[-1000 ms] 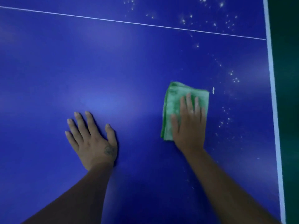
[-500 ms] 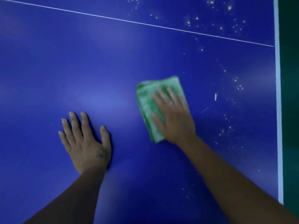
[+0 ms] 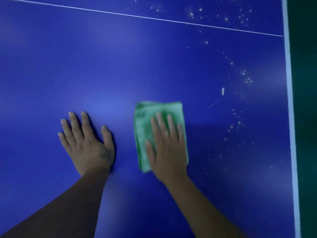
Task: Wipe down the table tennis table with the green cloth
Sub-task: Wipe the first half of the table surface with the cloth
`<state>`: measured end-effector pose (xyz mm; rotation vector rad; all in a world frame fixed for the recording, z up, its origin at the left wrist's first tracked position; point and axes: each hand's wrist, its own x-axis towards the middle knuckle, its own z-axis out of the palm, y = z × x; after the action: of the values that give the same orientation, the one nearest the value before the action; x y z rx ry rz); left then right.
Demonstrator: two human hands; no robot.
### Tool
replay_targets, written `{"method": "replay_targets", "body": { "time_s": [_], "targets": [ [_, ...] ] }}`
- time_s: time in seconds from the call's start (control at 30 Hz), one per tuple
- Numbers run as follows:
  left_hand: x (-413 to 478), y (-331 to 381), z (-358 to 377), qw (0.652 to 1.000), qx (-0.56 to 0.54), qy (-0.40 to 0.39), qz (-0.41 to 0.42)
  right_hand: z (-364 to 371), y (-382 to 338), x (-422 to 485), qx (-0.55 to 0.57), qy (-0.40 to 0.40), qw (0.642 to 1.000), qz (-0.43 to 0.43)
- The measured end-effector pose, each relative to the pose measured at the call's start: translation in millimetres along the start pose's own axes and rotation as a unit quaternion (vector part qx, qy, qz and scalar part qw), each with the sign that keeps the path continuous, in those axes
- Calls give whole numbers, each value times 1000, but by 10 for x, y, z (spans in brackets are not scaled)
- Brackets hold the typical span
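Left hand (image 3: 87, 145) close beside green cloth (image 3: 145, 117)

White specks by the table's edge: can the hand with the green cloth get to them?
Probably yes. The right hand presses the green cloth flat on the table, and only bare blue surface lies between it and the white specks.

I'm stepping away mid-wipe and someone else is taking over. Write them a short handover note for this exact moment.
Left hand: open, flat on the table, holding nothing.
Right hand: open, straight fingers pressing the folded green cloth onto the table, just right of the left hand.
Done: no specks show on the surface left of the cloth.
Left: white specks lie scattered between the cloth and the white edge line, with more beyond the thin white line.
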<state>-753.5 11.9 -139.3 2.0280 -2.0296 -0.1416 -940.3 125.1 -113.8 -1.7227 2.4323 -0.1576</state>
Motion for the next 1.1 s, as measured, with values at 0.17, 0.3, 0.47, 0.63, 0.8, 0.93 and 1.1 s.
{"method": "replay_targets", "body": {
  "time_s": [0.17, 0.3, 0.47, 0.63, 0.8, 0.93, 1.1],
  "targets": [
    [-15, -9, -30, 1000, -7, -17, -1, 111, -63, -1301, 86, -37, 994, -53],
    [-20, -11, -58, 999, 0, -35, -5, 92, 103, -1078, 77, 2, 997, -28],
    [-44, -22, -61, 999, 11, -37, 8, -16, 366, -151, 16, 38, 998, 51],
    [-214, -144, -129, 997, -6, -52, 50, 44, 159, -299, -22, 29, 993, 113],
    [-990, -346, -388, 993, -3, -81, 84, 159, -210, -1529, -11, 23, 998, 52],
    [-1420, -537, -491, 987, 17, -116, 109, 238, -181, -2604, 7, 14, 1000, 10],
    [-1424, -516, -468, 989, 10, -104, 102, 201, 231, -2740, 17, 8, 999, -44]
  ]
}}
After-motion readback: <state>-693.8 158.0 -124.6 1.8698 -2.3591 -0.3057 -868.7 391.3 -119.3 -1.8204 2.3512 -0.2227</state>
